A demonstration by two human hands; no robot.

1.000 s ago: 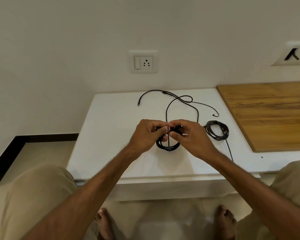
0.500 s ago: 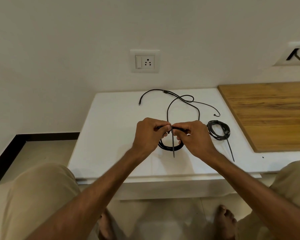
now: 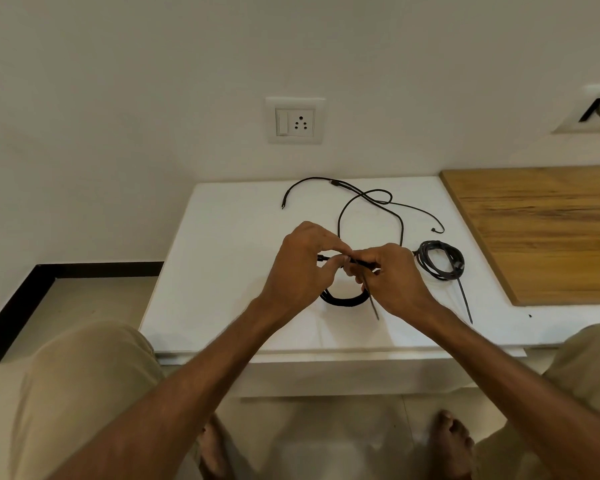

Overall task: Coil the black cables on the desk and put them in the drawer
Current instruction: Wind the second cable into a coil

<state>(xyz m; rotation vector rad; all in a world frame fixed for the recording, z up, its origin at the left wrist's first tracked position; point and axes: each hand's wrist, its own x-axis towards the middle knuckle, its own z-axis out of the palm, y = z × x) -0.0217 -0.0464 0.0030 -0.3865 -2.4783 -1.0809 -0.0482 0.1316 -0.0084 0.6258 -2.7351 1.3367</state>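
Left hand and right hand are both curled, pinching the top of a small black coil over mid table, with a thin tie tail hanging down. The cable looks light, limp and springy, so it is probably best gripped across all the bundled strands. The fingers hide the fastening and no drawer is visible; a loose cable and a tied coil lie beyond.

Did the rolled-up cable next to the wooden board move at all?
No. The rolled-up cable lies in the same spot on the white desk, just left of the wooden board, as before.
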